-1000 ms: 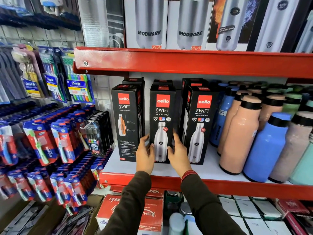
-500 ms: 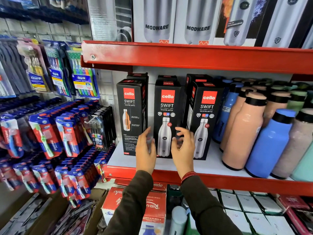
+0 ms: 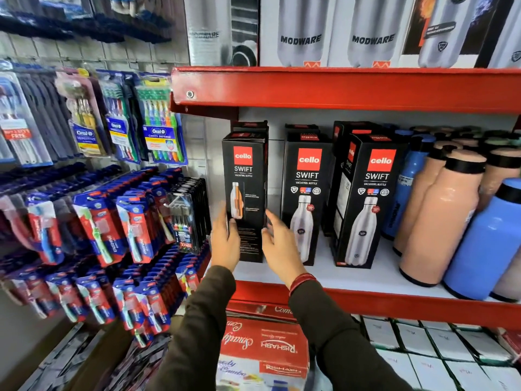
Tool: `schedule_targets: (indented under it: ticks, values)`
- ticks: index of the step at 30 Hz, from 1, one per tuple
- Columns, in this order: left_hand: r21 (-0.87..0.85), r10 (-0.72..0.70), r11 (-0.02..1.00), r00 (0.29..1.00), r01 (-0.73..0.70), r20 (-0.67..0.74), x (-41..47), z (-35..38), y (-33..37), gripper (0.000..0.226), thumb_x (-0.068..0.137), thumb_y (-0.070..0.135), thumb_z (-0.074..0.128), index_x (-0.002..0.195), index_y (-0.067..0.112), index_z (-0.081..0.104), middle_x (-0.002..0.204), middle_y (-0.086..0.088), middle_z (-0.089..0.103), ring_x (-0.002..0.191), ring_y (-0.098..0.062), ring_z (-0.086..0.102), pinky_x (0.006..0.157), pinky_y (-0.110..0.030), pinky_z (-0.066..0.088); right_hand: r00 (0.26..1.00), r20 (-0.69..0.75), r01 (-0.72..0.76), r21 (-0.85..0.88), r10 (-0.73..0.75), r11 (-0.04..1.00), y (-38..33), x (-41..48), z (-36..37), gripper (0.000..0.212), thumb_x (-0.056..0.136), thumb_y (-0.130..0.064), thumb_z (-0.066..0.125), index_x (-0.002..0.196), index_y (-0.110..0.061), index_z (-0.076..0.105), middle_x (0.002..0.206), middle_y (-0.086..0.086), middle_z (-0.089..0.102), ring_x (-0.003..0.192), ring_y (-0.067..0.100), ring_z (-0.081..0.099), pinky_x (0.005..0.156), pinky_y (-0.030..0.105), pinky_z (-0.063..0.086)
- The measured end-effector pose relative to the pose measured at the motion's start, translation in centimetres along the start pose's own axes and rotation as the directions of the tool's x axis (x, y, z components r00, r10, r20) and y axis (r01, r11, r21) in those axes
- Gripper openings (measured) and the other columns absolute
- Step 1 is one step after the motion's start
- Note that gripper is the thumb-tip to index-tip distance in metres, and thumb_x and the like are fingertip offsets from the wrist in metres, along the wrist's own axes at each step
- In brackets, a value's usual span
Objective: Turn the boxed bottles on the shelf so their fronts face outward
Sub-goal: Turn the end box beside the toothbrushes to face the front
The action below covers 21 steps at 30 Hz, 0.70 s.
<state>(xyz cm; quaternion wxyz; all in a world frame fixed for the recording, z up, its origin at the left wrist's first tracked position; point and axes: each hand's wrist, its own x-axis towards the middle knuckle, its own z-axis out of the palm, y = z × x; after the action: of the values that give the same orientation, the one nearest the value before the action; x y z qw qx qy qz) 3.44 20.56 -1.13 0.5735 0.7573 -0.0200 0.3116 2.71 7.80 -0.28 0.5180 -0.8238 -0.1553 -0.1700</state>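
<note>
Already both hands flank the leftmost tall black cardboard Cello Swift bottle box [image 3: 244,193] at the red metal shelf's [image 3: 366,303] left end, left hand [image 3: 225,244] pressed against its side, right hand [image 3: 279,244] spread beside it, so a hasty twist could tip it against the neighbouring black box [image 3: 306,198].

You're standing in a shop aisle: red metal shelving [image 3: 338,88] carries rows of boxed Cello Swift bottles [image 3: 306,198] and loose coloured flasks [image 3: 439,218], while packaged toothbrushes [image 3: 160,131] hang in ranks from a wall grid on your left.
</note>
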Motion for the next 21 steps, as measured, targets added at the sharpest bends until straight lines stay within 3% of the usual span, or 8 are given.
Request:
schedule_targets:
  ticks: [3, 5, 9, 12, 15, 18, 21]
  values:
    - [-0.058, -0.053, 0.997, 0.997, 0.056, 0.051, 0.3, -0.8, -0.7, 0.04, 0.104, 0.012, 0.041, 0.143, 0.015, 0.05, 0.135, -0.004, 0.061, 0.118, -0.015, 0.058, 0.089, -0.002, 0.04, 0.999, -0.029, -0.04, 0.004, 0.041, 0.999, 0.2, 0.2, 0.9, 0.052, 0.099, -0.001, 0.041, 0.149, -0.014, 0.039, 0.14, 0.009, 0.059, 0.13, 0.023, 0.056, 0.112, 0.038, 0.043]
    - [-0.104, -0.06, 0.992, 0.994, 0.069, 0.092, 0.4, -1.2, -1.2, 0.039, 0.104, 0.012, 0.042, 0.141, 0.014, 0.053, 0.133, -0.008, 0.065, 0.119, -0.02, 0.062, 0.096, -0.014, 0.047, 0.998, -0.045, -0.038, 0.011, 0.038, 0.999, 0.3, 0.1, 1.1, 0.053, 0.098, -0.001, 0.042, 0.149, -0.016, 0.04, 0.139, 0.008, 0.06, 0.128, 0.021, 0.057, 0.11, 0.031, 0.044]
    - [-0.155, -0.018, 0.987, 0.992, 0.038, 0.127, 0.5, -1.9, -1.3, 0.039, 0.103, 0.014, 0.047, 0.141, 0.017, 0.055, 0.129, -0.004, 0.068, 0.117, -0.014, 0.064, 0.099, -0.017, 0.05, 0.997, -0.051, -0.049, 0.04, 0.051, 0.998, 0.3, 0.0, 1.3, 0.059, 0.095, -0.002, 0.053, 0.149, -0.021, 0.04, 0.132, 0.003, 0.063, 0.118, 0.011, 0.06, 0.095, 0.01, 0.042]
    - [-0.265, -0.062, 0.961, 0.994, 0.085, 0.094, 0.3, -2.2, -1.2, 0.035, 0.104, 0.02, 0.048, 0.136, 0.017, 0.061, 0.125, 0.0, 0.069, 0.119, -0.013, 0.064, 0.11, -0.037, 0.047, 0.998, -0.057, -0.011, 0.08, 0.016, 0.997, 0.1, 0.0, 1.2, 0.065, 0.087, -0.009, 0.067, 0.146, -0.024, 0.043, 0.12, -0.01, 0.064, 0.107, -0.003, 0.058, 0.09, 0.003, 0.042]
    - [-0.427, -0.148, 0.891, 0.988, 0.155, 0.05, -0.1, -2.5, -1.1, 0.036, 0.106, 0.03, 0.042, 0.126, 0.015, 0.068, 0.124, -0.004, 0.071, 0.12, -0.019, 0.065, 0.109, -0.045, 0.048, 0.997, -0.079, 0.013, 0.088, -0.006, 0.996, -0.5, 0.2, 1.3, 0.076, 0.076, -0.027, 0.082, 0.142, -0.026, 0.046, 0.124, -0.01, 0.067, 0.112, -0.005, 0.06, 0.095, 0.01, 0.046]
    - [-0.457, -0.152, 0.879, 0.988, 0.139, 0.007, -0.4, -2.9, -0.9, 0.041, 0.105, 0.037, 0.041, 0.119, 0.015, 0.072, 0.121, -0.001, 0.074, 0.119, -0.017, 0.066, 0.109, -0.049, 0.047, 0.992, -0.128, 0.005, 0.07, 0.005, 0.998, -1.2, 0.3, 1.2, 0.082, 0.063, -0.044, 0.089, 0.133, -0.033, 0.05, 0.118, -0.015, 0.068, 0.111, -0.002, 0.062, 0.097, 0.021, 0.052]
    - [-0.43, -0.119, 0.898, 0.992, 0.092, -0.036, -0.8, -3.1, -1.1, 0.04, 0.104, 0.038, 0.043, 0.112, 0.017, 0.076, 0.117, 0.005, 0.075, 0.12, -0.011, 0.064, 0.112, -0.05, 0.044, 0.981, -0.191, -0.035, 0.054, 0.045, 0.998, -1.8, 0.0, 1.4, 0.088, 0.052, -0.058, 0.088, 0.128, -0.035, 0.049, 0.113, -0.023, 0.064, 0.106, -0.005, 0.06, 0.092, 0.015, 0.05]
